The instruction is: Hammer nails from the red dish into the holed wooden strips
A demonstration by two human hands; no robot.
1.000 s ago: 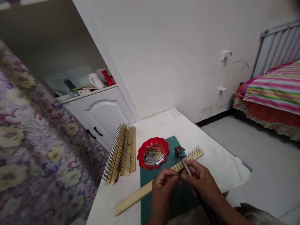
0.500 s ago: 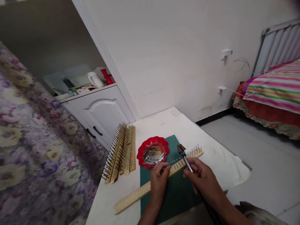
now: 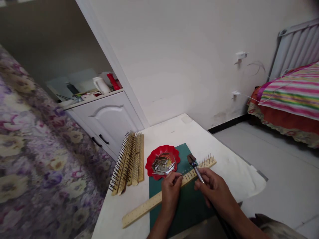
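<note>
A long pale wooden strip (image 3: 142, 211) with rows of small holes lies slantwise over a green mat (image 3: 188, 212). Nails stand in its right part, upright at the far end and leaning nearer my hands. My left hand (image 3: 170, 191) is closed in a pinch at the strip, on what looks like a nail, mostly hidden by the fingertips. In my right hand (image 3: 214, 187) is a hammer (image 3: 198, 173) with a silver shaft, its dark head raised above the strip. A red scalloped dish (image 3: 150, 160) of loose nails (image 3: 163, 164) sits just beyond my left hand.
Several nail-studded wooden strips (image 3: 128, 159) lie side by side at the left of the white table (image 3: 164, 134). A cabinet (image 3: 109, 118) and a floral curtain (image 3: 50, 166) stand to the left, a wall behind. At the right is a bed (image 3: 291, 93).
My left hand has shifted slightly right along the strip, still pinched. The hammer's head has moved very slightly left. The dish and strips stay put.
</note>
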